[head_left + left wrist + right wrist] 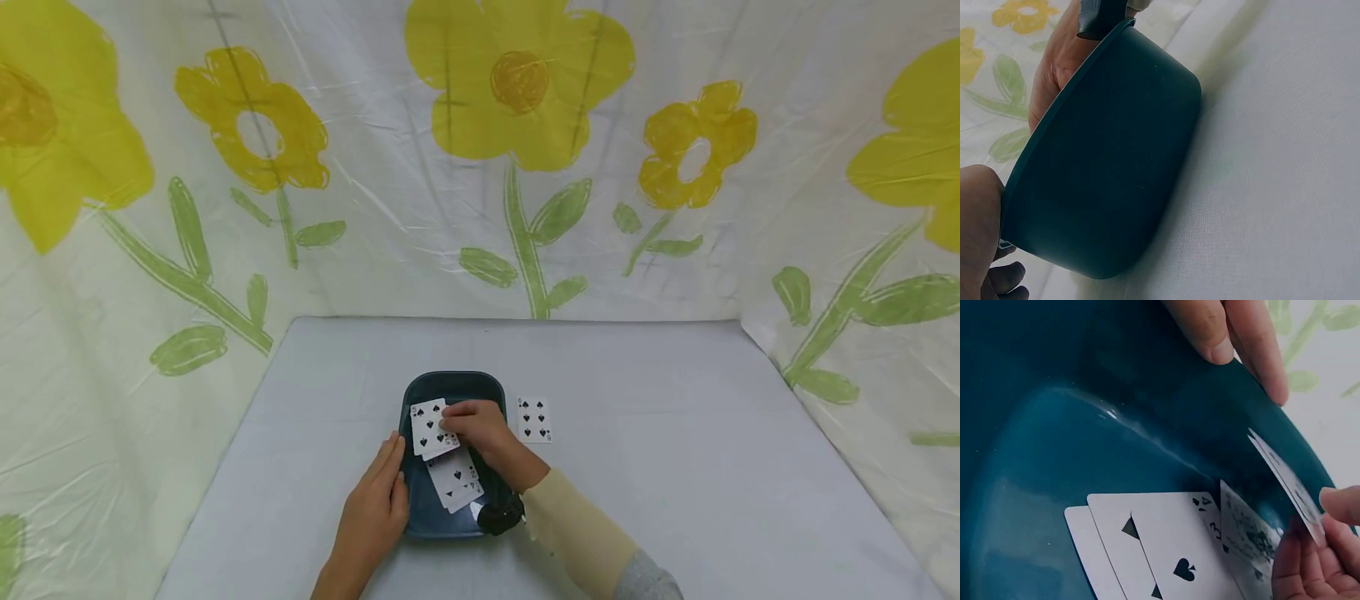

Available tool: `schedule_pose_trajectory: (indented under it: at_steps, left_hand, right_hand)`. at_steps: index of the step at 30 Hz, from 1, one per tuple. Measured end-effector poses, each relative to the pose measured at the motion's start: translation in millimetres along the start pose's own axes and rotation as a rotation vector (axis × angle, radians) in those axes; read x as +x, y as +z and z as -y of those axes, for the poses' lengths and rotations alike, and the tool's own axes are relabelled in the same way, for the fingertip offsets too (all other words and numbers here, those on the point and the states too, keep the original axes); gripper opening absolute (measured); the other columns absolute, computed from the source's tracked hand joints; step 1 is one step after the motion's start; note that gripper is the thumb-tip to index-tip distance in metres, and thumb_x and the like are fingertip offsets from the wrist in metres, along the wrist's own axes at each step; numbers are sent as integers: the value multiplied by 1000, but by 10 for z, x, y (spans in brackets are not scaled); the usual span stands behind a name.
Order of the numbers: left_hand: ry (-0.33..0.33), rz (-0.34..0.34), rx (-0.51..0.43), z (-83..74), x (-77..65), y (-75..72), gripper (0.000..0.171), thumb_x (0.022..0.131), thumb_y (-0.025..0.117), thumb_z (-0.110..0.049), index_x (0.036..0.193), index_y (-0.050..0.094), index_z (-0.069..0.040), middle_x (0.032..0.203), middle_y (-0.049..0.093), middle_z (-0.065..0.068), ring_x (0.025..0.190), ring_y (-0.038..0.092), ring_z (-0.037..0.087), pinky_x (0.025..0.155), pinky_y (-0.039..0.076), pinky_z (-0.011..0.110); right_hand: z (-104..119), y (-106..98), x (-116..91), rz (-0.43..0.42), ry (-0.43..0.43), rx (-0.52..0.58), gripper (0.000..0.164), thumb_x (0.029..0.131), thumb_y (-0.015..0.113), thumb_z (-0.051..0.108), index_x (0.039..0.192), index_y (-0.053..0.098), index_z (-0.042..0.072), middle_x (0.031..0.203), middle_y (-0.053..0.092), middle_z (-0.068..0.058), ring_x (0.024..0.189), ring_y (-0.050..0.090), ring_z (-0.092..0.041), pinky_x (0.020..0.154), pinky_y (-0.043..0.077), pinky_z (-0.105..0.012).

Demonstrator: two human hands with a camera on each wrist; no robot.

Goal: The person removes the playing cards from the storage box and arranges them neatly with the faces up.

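Note:
My right hand [480, 427] pinches two overlapping playing cards [429, 432] over a dark teal tub [453, 374]; the five of spades faces up. In the right wrist view the held cards [1288, 481] show edge-on between thumb and fingers. Below them, several spade cards [1175, 550] lie overlapping on the tub's floor, one leaning up beside the held pair. My left hand [378, 500] rests against the tub's left side, its fingers straight along the rim. The left wrist view shows the tub's outer wall [1107, 150] beside that hand.
A six of spades [534, 420] lies face up on the white-covered table [675, 467], just right of the tub. A black camera [500, 515] on my right wrist overlaps the tub's lower right corner. A flower-printed curtain [375, 250] surrounds the table.

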State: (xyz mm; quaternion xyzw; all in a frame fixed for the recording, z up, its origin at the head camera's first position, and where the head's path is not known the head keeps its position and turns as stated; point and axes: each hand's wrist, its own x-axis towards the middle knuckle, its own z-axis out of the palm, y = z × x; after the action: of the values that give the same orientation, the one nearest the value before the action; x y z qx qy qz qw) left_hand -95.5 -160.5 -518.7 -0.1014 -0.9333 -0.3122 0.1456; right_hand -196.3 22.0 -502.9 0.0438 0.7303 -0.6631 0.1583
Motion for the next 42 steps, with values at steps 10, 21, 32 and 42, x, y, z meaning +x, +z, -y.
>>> schedule_pose_trajectory:
  at_steps: [10, 21, 32, 42]
  left_hand:
    - [-10, 7, 4, -18, 4, -9, 51, 95, 59, 0, 144, 49, 6, 151, 45, 17, 137, 45, 32, 107, 41, 47]
    - [33, -42, 5, -23, -4, 3, 49, 92, 61, 3, 140, 52, 9, 148, 48, 19, 134, 48, 34, 105, 42, 47]
    - [7, -6, 0, -27, 10, -5, 50, 95, 60, 1, 143, 49, 7, 151, 46, 18, 137, 45, 34, 107, 40, 46]
    - [-13, 14, -3, -41, 1, -15, 50, 96, 59, 1, 144, 48, 7, 151, 45, 19, 138, 44, 34, 107, 40, 48]
  right_hand:
    - [-28, 23, 37, -93, -18, -47, 28, 78, 82, 3, 103, 69, 2, 79, 63, -5, 66, 57, -15, 57, 48, -25]
    - [-20, 34, -6, -108, -19, -69, 15, 91, 73, 17, 97, 73, 3, 89, 65, -6, 76, 61, -18, 65, 52, -28]
    - [71, 19, -56, -153, -72, -130, 19, 90, 66, 5, 109, 65, 2, 87, 63, -8, 78, 61, -20, 66, 54, -30]
    - [227, -156, -196, -155, -252, -335, 28, 85, 69, 2, 112, 65, 5, 83, 63, -2, 76, 59, -18, 63, 51, -32]
